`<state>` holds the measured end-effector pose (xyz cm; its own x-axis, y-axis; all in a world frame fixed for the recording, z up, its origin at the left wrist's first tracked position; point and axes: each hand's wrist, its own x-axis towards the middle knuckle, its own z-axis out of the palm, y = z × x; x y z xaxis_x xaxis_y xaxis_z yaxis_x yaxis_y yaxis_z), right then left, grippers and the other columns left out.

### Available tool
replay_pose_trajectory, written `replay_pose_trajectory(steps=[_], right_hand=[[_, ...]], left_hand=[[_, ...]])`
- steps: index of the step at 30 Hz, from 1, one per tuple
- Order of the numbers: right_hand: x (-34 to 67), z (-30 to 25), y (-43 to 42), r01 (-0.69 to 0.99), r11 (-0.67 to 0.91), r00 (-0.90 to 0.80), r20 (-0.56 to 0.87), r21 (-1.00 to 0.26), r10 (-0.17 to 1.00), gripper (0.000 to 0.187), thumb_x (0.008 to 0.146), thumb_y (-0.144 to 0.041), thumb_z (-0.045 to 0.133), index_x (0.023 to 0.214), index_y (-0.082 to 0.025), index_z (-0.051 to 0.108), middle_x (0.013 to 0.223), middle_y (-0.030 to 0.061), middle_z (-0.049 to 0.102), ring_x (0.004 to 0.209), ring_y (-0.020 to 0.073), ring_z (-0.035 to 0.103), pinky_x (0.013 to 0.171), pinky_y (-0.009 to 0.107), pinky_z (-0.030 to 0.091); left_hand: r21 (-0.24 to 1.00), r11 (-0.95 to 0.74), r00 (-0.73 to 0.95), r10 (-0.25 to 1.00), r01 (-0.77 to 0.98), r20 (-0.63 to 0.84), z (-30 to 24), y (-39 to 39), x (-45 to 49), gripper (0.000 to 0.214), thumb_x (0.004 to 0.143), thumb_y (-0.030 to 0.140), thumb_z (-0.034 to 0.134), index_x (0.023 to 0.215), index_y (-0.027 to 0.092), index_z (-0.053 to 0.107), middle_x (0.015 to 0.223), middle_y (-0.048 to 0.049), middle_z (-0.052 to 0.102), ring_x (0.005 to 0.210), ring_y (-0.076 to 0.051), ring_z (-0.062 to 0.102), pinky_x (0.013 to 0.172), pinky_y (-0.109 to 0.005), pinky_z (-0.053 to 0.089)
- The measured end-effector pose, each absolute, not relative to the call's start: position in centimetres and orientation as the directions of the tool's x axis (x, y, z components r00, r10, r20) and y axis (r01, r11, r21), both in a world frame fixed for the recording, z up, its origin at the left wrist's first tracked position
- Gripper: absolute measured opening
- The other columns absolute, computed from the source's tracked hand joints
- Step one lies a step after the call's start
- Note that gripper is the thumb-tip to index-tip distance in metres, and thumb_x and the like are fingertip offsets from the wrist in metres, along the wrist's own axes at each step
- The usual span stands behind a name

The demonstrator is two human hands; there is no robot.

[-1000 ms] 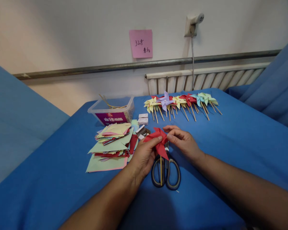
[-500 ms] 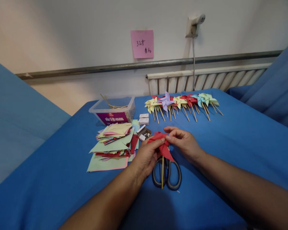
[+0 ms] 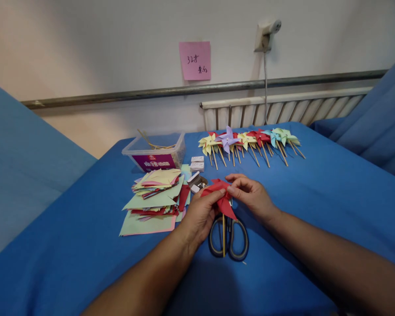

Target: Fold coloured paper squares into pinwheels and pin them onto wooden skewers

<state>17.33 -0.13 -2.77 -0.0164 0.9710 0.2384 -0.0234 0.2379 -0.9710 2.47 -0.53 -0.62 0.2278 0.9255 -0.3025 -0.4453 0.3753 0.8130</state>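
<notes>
a blue curtain hangs at far left, beside a table spread with blue cloth. on it lies a loose stack of colored paper, and behind that stands a clear plastic tub with a purple label, thin sticks poking above its rim. next come two small white boxes and an open box holding shiny metal bits. a person's left hand pinches a red paper pinwheel between thumb and fingers, above a pair of black-handled scissors lying on the cloth, the pinwheel's stick pointing down across the handles. the right hand, fingers curled, brings its thumb to the pinwheel's right edge; from here i cannot tell whether it grips the paper. beyond, a row of pinwheels in yellow, purple, red, blue and green stretches rightward before a white radiator, with another blue curtain at far right.
</notes>
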Motion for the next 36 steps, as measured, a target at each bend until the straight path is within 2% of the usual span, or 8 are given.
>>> replay_pose_trajectory(steps=[3,7,11,16,30,36], right_hand=[[17.26,-2.65,-0.22,-0.084,0.185,-0.043,0.189,-0.979,0.981,0.021,0.071,-0.038,0.073,0.063,-0.02,0.067,0.105,0.008,0.062,0.11,0.0245,0.055,0.099,0.045,0.037],[17.27,-2.94,-0.17,-0.246,0.089,-0.081,0.112,-0.965,0.99,0.017,0.072,-0.036,0.073,0.064,-0.022,0.071,0.107,0.0081,0.063,0.12,0.0252,0.049,0.104,0.043,0.032],[17.21,-3.13,-0.12,-0.337,0.028,-0.115,0.071,-0.941,0.991,0.013,0.071,-0.034,0.075,0.065,-0.022,0.072,0.108,0.0069,0.064,0.118,0.0249,0.049,0.103,0.043,0.032],[17.1,-2.83,-0.16,-0.283,0.039,-0.074,0.062,-0.958,0.995,0.015,0.07,-0.035,0.074,0.062,-0.022,0.071,0.105,0.0058,0.064,0.113,0.0233,0.052,0.101,0.041,0.033],[17.27,-3.01,-0.01,-0.337,0.003,-0.141,0.054,-0.942,0.989,0.016,0.074,-0.034,0.072,0.062,-0.022,0.071,0.107,0.0046,0.063,0.109,0.0209,0.053,0.102,0.04,0.033],[17.02,-2.83,-0.02,-0.237,0.06,-0.041,0.071,-0.97,0.997,0.021,0.072,-0.038,0.072,0.061,-0.022,0.067,0.103,0.005,0.064,0.106,0.0212,0.055,0.099,0.04,0.036]], left_hand=[[0.82,0.383,0.237,0.922,-0.426,-0.308,-0.74,-0.64,2.52,0.021,0.066,0.02,0.076,0.085,0.014,0.069,0.076,-0.0031,0.068,0.067,-0.013,0.061,0.065,-0.026,0.05],[0.823,0.383,0.239,0.921,-0.419,-0.307,-0.66,-0.72,2.48,0.02,0.067,0.02,0.074,0.086,0.013,0.069,0.076,-0.0038,0.068,0.066,-0.013,0.061,0.063,-0.025,0.05],[0.814,0.387,0.247,0.919,-0.433,-0.306,-0.66,-0.63,2.44,0.02,0.068,0.019,0.074,0.086,0.013,0.069,0.077,-0.0037,0.068,0.067,-0.013,0.061,0.064,-0.026,0.051],[0.796,0.404,0.263,0.912,-0.451,-0.314,-0.82,-0.44,2.34,0.021,0.067,0.019,0.075,0.085,0.013,0.069,0.078,-0.0041,0.068,0.069,-0.014,0.061,0.066,-0.027,0.051],[0.799,0.395,0.228,0.918,-0.454,-0.324,-0.57,-0.53,2.59,0.026,0.066,0.019,0.076,0.09,0.012,0.07,0.081,-0.0058,0.069,0.072,-0.014,0.063,0.068,-0.026,0.051],[0.799,0.409,0.268,0.91,-0.44,-0.317,-0.86,-0.47,2.37,0.02,0.068,0.019,0.075,0.085,0.013,0.068,0.079,-0.0042,0.067,0.068,-0.013,0.061,0.065,-0.026,0.051]])
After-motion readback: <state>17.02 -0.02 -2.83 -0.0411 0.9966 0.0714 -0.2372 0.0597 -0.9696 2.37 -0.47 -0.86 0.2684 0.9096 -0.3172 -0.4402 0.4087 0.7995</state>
